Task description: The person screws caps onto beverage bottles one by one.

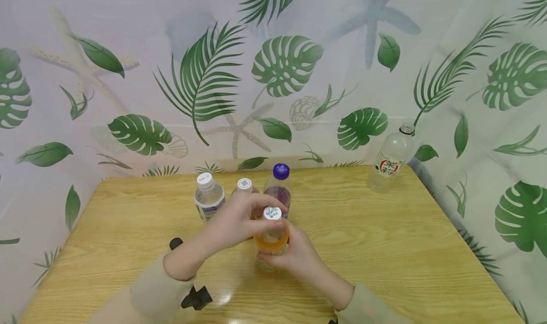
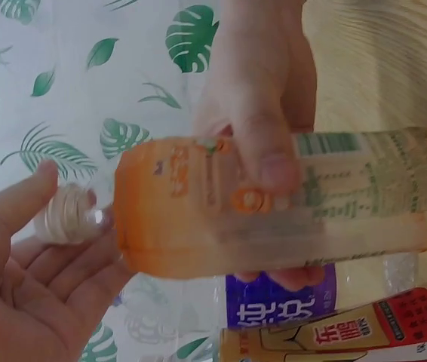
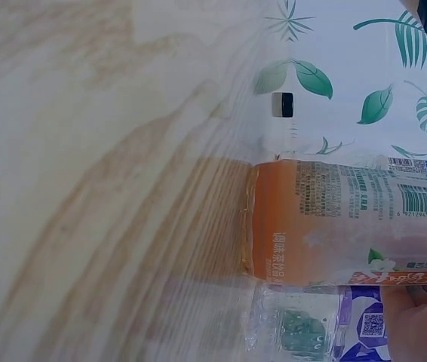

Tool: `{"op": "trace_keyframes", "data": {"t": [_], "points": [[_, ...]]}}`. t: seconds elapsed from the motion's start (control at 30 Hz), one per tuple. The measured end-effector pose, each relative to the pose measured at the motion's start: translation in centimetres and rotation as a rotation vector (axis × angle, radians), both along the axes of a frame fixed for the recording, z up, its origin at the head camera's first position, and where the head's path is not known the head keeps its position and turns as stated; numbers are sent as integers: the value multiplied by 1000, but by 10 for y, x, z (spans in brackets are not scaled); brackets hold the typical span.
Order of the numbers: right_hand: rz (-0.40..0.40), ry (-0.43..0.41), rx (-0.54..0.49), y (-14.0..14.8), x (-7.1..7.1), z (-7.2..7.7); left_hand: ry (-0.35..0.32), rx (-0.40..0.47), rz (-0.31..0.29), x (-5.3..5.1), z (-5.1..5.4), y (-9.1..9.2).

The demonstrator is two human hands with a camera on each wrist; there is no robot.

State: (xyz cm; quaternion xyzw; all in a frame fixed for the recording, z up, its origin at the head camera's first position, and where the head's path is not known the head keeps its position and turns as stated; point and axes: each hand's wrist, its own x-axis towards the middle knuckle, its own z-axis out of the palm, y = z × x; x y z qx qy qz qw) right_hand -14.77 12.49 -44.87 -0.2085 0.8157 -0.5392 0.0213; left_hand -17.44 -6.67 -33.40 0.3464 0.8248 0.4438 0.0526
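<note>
An orange-labelled bottle [image 1: 272,241] with a white cap [image 1: 272,213] stands upright near the middle of the table. My right hand [image 1: 301,255] grips its body, fingers and thumb curled round the label, as the left wrist view also shows on the bottle [image 2: 191,211]. The fingers and thumb of my left hand [image 1: 239,217] are at the cap from the left; in the left wrist view the left hand [image 2: 40,256] has thumb and fingers on either side of the cap and neck. The right wrist view shows the lower bottle [image 3: 334,222] and part of the right hand [image 3: 425,324].
Behind the hands stand a white-capped clear bottle [image 1: 208,198], a second white-capped bottle [image 1: 245,185] and a purple-capped bottle [image 1: 279,186]. A clear bottle without a cap [image 1: 390,157] is at the table's back right corner. A leaf-patterned sheet [image 1: 282,67] hangs behind the wooden table [image 1: 363,248].
</note>
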Motion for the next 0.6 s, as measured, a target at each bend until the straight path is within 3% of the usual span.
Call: {"op": "trace_keyframes", "data": {"t": [0.2, 0.3, 0.4, 0.6], "points": [[3, -12, 10, 0, -1, -1, -104, -9, -223, -17, 6, -8], [2, -20, 2, 0, -2, -2, -95, -18, -267, -21, 6, -8], [1, -26, -10, 0, -2, -2, -50, -41, -191, -15, 5, -4], [-11, -24, 1, -1, 0, 0, 127, -118, 130, 7, -4, 10]]}}
